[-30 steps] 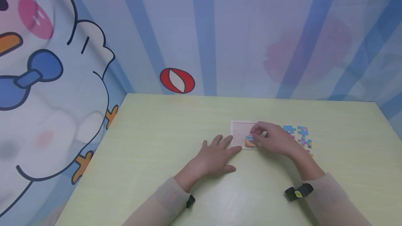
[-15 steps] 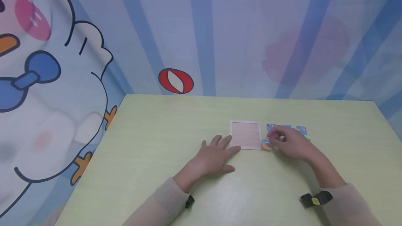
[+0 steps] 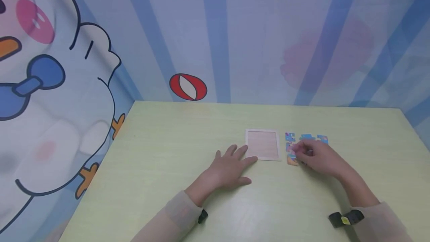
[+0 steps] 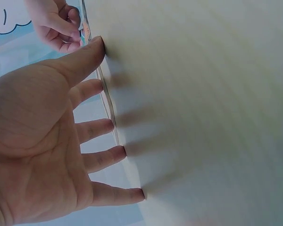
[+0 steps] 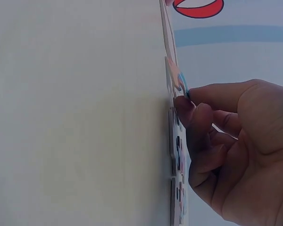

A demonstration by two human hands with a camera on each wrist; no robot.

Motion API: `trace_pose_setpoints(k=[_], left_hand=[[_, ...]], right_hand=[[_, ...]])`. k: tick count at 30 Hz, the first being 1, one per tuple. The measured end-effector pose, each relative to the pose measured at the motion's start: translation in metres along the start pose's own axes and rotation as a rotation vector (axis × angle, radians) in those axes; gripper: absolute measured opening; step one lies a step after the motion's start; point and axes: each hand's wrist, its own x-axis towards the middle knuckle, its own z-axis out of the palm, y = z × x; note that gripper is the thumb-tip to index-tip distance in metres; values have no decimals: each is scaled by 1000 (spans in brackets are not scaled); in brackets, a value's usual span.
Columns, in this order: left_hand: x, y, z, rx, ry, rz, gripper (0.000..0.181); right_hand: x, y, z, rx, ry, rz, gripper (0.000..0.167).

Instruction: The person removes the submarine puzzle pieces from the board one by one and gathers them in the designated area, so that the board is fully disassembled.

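My right hand (image 3: 319, 156) pinches an orange-and-blue jigsaw piece (image 5: 174, 75) between thumb and finger, low over the table. In the head view the piece sits at the near end of a left column of jigsaw pieces (image 3: 290, 136); whether it touches the table I cannot tell. Fingers spread, my left hand (image 3: 228, 169) rests on the table, its fingertips at the near left corner of a square puzzle tray (image 3: 263, 145) with a white rim and a bare pinkish base.
Several more jigsaw pieces (image 3: 322, 139) lie right of the tray, partly covered by my right hand. The pale table (image 3: 181, 133) ends at a blue striped backdrop (image 3: 255, 47) with cartoon figures. Each wrist wears a black strap (image 3: 346, 219).
My right hand has carried the orange-and-blue jigsaw piece rightward from over the tray to the left column of pieces. My left hand has stayed in place.
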Motion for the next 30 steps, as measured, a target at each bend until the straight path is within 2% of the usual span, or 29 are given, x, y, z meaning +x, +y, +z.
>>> trace_pose_setpoints(k=[5,15,23,30], left_hand=[[0,1,0,-2,4,0,70],[0,2,-1,4,3,4,70],[0,2,-2,-3,-1,2,70],[-1,0,0,-21,4,0,70]], right_hand=[[-1,0,0,7,-18,10,11],[-3,2,-2,-5,-2,24,12],[-6,1,-5,57,-27,58,15],[-9,-2,-13,-22,33,20,18]])
